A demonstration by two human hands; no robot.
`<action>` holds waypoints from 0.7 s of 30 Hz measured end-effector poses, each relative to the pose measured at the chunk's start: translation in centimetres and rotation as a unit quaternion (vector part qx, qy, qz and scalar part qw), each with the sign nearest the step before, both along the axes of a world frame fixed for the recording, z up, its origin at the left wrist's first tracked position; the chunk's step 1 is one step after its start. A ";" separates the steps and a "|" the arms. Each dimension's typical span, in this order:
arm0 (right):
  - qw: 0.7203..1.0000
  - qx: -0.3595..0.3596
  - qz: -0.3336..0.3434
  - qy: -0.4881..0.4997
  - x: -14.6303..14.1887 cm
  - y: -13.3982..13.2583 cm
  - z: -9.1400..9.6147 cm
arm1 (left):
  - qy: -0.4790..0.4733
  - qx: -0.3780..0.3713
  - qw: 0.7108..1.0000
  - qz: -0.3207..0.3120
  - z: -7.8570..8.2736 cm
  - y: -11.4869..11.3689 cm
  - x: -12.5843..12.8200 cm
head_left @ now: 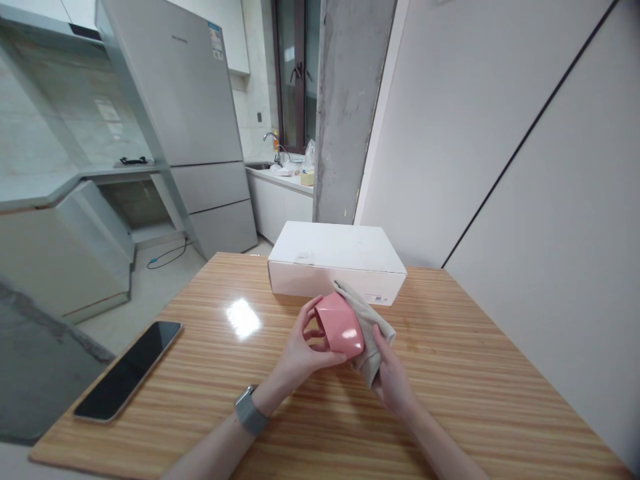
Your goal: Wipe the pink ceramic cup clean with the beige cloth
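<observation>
My left hand [303, 350] is closed around a pink cup [341, 327], held tilted above the wooden table [450, 373] with fingers curled at its rim. My right hand [393, 377] grips a beige cloth [367, 323] that is pressed against the right side and bottom of the cup. A grey watch sits on my left wrist. Both hands hover just in front of a white box [335, 260].
A black phone [127, 377] lies face up near the table's left edge. The white box stands at the table's far side, against a concrete pillar and white wall. A fridge and kitchen counters stand to the left, beyond the table.
</observation>
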State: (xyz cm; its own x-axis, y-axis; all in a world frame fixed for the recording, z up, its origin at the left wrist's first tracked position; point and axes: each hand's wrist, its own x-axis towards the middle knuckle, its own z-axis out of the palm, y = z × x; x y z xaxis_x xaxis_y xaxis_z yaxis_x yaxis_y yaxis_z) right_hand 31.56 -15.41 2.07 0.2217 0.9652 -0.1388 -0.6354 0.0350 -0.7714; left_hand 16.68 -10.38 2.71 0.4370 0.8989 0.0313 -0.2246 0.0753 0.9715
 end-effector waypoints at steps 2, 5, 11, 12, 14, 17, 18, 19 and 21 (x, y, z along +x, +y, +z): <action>1.000 -0.003 -0.006 -0.009 -0.1 -0.1 -0.2 | -0.014 -0.027 1.000 0.003 -0.1 0.1 0.0; 0.999 -0.008 -0.026 -0.027 -0.1 -0.2 -0.8 | -0.063 -0.085 0.994 -0.003 -0.2 0.1 0.0; 0.996 0.021 -0.042 -0.074 0.0 -0.3 -1.3 | -0.144 -0.178 0.971 -0.063 -0.2 0.1 -0.1; 0.996 0.023 -0.040 -0.077 -0.1 -0.3 -1.1 | -0.149 -0.174 0.971 -0.059 -0.2 0.0 -0.1; 0.996 0.024 -0.038 -0.077 -0.3 -0.3 -0.7 | -0.155 -0.160 0.973 -0.053 -0.1 -0.1 0.1; 0.996 0.023 -0.040 -0.079 -0.5 -0.2 -0.3 | -0.165 -0.145 0.975 -0.034 0.0 -0.4 0.2; 0.996 0.021 -0.041 -0.081 -0.4 -0.2 -0.2 | -0.168 -0.139 0.976 -0.027 0.1 -0.5 0.2; 0.996 0.018 -0.042 -0.083 -0.4 -0.2 -0.2 | -0.167 -0.130 0.977 -0.021 0.1 -0.5 0.2; 0.996 0.011 -0.038 -0.079 -0.2 -0.2 -0.2 | -0.149 -0.101 0.983 -0.025 0.2 -0.6 0.1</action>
State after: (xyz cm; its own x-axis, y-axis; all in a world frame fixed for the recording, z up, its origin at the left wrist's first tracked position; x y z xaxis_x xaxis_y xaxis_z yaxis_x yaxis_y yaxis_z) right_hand 31.32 -15.59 1.90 0.3116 0.9472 -0.0760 -0.5002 0.0955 -0.8606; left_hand 16.81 -10.95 2.95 0.4800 0.8772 -0.0132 -0.4873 0.2791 0.8274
